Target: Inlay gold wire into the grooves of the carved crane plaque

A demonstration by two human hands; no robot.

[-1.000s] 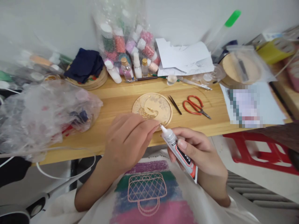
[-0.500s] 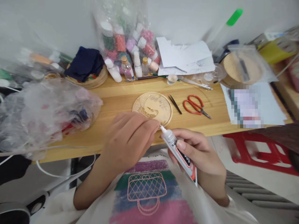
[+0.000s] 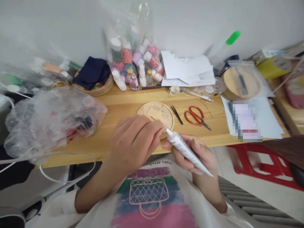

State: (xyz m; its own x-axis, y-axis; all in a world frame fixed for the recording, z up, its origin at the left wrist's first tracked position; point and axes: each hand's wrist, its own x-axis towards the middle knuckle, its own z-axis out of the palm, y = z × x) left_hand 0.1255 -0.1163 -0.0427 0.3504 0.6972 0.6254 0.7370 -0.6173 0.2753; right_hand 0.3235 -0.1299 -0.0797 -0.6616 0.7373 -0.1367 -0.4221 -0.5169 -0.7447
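My right hand [image 3: 196,153] is wrapped round a white glue tube [image 3: 186,149], whose thin metal-tipped nozzle points up and to the left. Close to that nozzle, the fingers of my left hand [image 3: 136,141] are pinched together, back of the hand upward. Whatever they may hold is hidden. Behind and partly under my left hand lies a round wooden disc [image 3: 163,110] with a raised gold bird design. A pair of black tweezers [image 3: 177,114] rests to the right of the disc, and beside them are scissors [image 3: 197,117] with red handles.
A crumpled clear plastic bag [image 3: 52,117] lies at the left. Along the wall stand small bottles [image 3: 132,79], a bag of coloured jars [image 3: 127,53] and white papers [image 3: 187,68]. Blurred-out phone-like thing [image 3: 245,120] lies on paper at right; a red stool [image 3: 258,164] stands below.
The glue tube has turned in my right hand, so its printed brand label faces away, and its tail has swung rightward and up. My left hand stays pinched. The camera view has tilted up slightly.
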